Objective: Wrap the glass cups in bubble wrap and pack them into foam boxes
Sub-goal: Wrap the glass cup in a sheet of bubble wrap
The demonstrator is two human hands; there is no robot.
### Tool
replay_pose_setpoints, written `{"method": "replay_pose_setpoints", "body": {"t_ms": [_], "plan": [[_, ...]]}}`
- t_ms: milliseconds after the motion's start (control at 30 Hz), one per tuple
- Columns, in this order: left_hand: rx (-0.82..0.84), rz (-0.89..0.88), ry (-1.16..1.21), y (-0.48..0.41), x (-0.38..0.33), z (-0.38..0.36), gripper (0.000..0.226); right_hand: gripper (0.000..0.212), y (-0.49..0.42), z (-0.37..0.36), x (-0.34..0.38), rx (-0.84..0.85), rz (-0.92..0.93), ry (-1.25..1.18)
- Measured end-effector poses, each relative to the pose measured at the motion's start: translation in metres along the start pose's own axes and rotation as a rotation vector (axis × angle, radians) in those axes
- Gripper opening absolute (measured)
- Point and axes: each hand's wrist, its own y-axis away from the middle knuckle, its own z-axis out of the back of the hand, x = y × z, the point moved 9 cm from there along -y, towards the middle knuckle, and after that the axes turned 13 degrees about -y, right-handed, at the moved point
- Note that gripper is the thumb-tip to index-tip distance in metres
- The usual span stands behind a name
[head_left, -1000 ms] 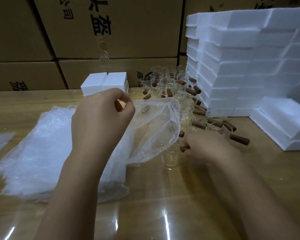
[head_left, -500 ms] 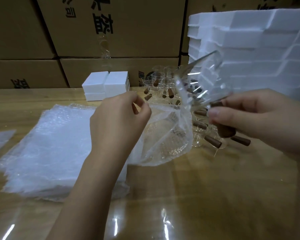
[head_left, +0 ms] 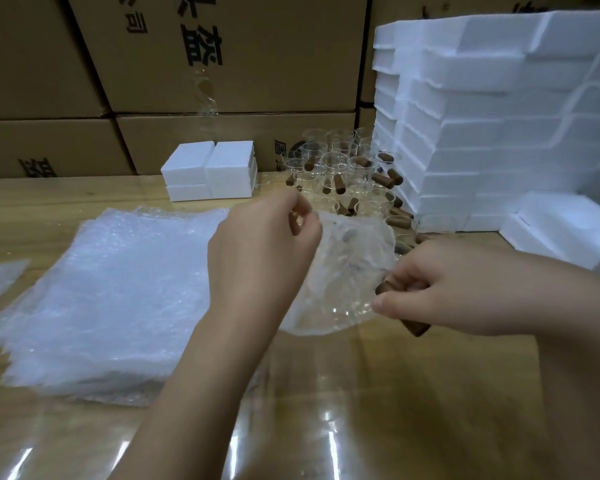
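At the back, stacked cardboard cartons point(head_left: 222, 53) with printed characters. Against them, on the wooden table point(head_left: 361, 410), a block of small foam boxes point(head_left: 210, 171). To the right, a tall stack of foam boxes point(head_left: 499, 133), with one more foam piece point(head_left: 561, 230) lying low in front. Between the two, a crowd of glass cups point(head_left: 343, 168) with brown handles, mostly upright, the nearest ones partly hidden by the raised bag. On the left of the table, a flat pile of bubble wrap point(head_left: 118, 289), its right edge covered by the left forearm.

Held above the table, in the middle: a bubble-wrap bag point(head_left: 347, 258), pinched at its upper edge by the left hand point(head_left: 264, 258), thumb against curled fingers. Inside it, one glass cup point(head_left: 340, 310), seen only as glints through the wrap; mouth direction not readable. Gripped by its wooden handle point(head_left: 417, 329) in the curled right hand point(head_left: 458, 289); handle slanting from upper left down to lower right, end sticking out below the fingers.
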Motion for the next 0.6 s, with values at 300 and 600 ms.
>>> {"method": "replay_pose_setpoints", "body": {"t_ms": [300, 600], "plan": [[-0.238, -0.235, -0.045, 0.018, -0.044, 0.021, 0.008, 0.044, -0.028, -0.005, -0.002, -0.056, 0.027, -0.139], [-0.272, -0.44, -0.078, 0.036, -0.075, 0.016, 0.008, 0.029, -0.049, -0.025, 0.015, -0.113, 0.113, -0.906]]}}
